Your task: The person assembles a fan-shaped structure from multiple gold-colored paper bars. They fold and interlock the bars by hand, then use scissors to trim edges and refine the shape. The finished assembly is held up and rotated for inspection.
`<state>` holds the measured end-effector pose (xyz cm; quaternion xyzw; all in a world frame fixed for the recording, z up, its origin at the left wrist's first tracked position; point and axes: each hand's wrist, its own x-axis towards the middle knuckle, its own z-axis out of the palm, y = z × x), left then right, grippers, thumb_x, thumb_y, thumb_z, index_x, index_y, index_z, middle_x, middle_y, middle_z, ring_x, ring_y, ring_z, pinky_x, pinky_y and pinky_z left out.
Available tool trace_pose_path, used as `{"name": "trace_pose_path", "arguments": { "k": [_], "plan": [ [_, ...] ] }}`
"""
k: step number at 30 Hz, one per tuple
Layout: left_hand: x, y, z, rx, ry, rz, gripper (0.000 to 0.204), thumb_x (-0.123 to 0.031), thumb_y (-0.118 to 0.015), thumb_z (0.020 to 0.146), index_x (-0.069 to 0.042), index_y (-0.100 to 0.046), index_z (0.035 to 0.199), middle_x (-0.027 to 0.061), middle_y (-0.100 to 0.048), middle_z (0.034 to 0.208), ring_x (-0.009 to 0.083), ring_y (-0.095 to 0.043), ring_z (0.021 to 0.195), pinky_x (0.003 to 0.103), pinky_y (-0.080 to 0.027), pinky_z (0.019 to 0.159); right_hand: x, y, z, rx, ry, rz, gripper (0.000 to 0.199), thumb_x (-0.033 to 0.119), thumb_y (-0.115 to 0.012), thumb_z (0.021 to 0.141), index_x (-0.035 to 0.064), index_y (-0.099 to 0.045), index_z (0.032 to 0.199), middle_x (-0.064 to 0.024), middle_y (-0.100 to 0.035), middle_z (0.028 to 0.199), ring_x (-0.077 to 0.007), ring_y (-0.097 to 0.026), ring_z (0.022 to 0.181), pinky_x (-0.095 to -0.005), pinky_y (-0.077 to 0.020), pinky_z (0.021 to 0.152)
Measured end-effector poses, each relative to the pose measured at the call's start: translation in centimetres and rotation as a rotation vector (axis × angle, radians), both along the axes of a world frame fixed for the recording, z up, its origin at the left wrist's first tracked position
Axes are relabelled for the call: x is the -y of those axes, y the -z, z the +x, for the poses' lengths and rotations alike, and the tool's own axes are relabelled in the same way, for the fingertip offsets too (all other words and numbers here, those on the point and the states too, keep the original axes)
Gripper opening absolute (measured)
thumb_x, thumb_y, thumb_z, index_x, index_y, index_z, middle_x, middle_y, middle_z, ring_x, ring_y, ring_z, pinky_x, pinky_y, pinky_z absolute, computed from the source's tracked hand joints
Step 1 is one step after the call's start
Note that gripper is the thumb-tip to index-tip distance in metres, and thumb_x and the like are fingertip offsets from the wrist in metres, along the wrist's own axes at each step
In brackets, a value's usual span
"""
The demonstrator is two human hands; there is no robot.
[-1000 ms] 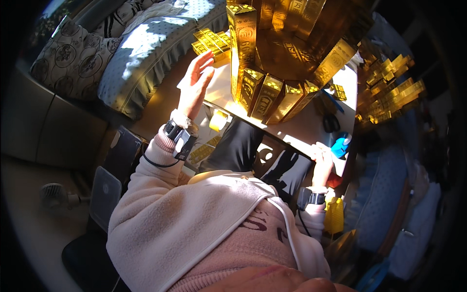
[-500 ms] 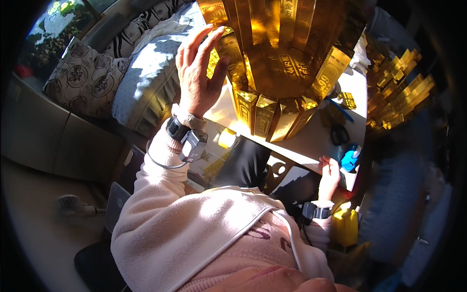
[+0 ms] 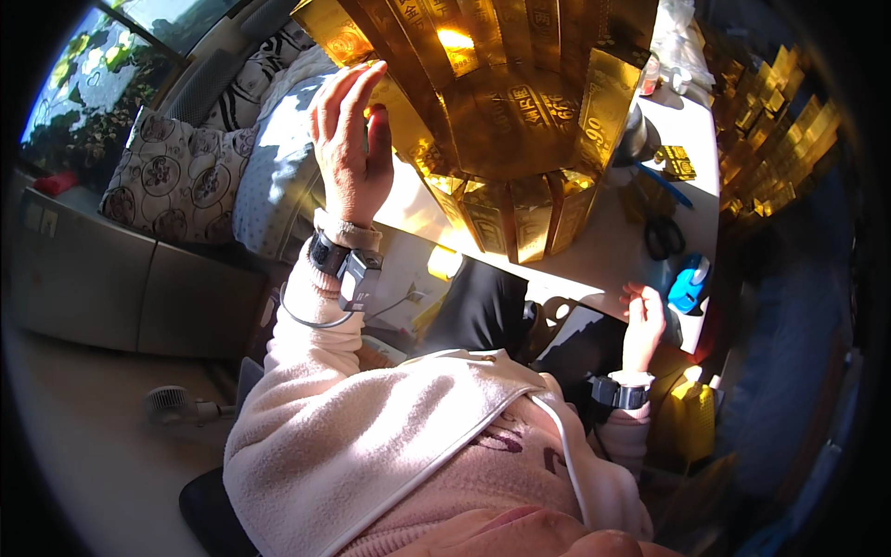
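Note:
A large gold foil-paper structure (image 3: 509,125), built of folded strips round a many-sided base, stands on the white table (image 3: 594,269) in front of me. My left hand (image 3: 355,153) is raised at its left side, fingers stretched out and thumb apart. The fingertips are against or very near the outer gold strips; contact cannot be made out for sure. My right hand (image 3: 644,320) rests at the table's near right edge with fingers loosely bent and apart, nothing visible in them. Close to it are a blue tape dispenser (image 3: 688,284) and black-handled scissors (image 3: 664,239).
Right of the structure lie a blue pen-like stick (image 3: 668,186) and a flat gold paper piece (image 3: 677,161). More folded gold pieces (image 3: 780,139) are piled at the far right. A yellow basket (image 3: 693,418) hangs low right. A patterned cushion (image 3: 181,167) is at the left.
The gold structure has shifted left and turned slightly on the table. My left hand has moved left along with it, its fingers closer together. My right hand stays by the table edge.

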<state>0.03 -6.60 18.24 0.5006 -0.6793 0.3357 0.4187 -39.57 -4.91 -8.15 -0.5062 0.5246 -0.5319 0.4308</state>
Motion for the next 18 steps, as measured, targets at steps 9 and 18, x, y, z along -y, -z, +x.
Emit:
{"name": "trace_pose_path", "arguments": {
  "k": [9,18],
  "plan": [
    [0.1,0.4,0.0,0.039,-0.022,-0.007,0.06,0.01,-0.059,0.084,-0.012,-0.06,0.139,0.0126,-0.059,0.137,0.0316,-0.053,0.13,0.044,-0.037,0.111,-0.2,0.0,-0.1,0.027,-0.002,0.005,0.019,0.009,-0.056,0.103,0.0031,-0.066,0.118,-0.0046,-0.072,0.11,-0.0116,-0.066,0.09,-0.0239,-0.0501,0.075],
    [-0.1,0.7,-0.1,0.073,-0.028,0.012,0.05,-0.002,-0.064,0.096,-0.007,-0.053,0.145,0.0122,-0.052,0.147,0.0301,-0.048,0.135,0.042,-0.037,0.113,0.5,-0.9,-3.8,0.088,0.168,-0.08,0.018,0.012,-0.058,0.103,0.0035,-0.068,0.115,-0.0038,-0.07,0.106,-0.0089,-0.062,0.087,-0.0234,-0.0489,0.076]
  ]
}}
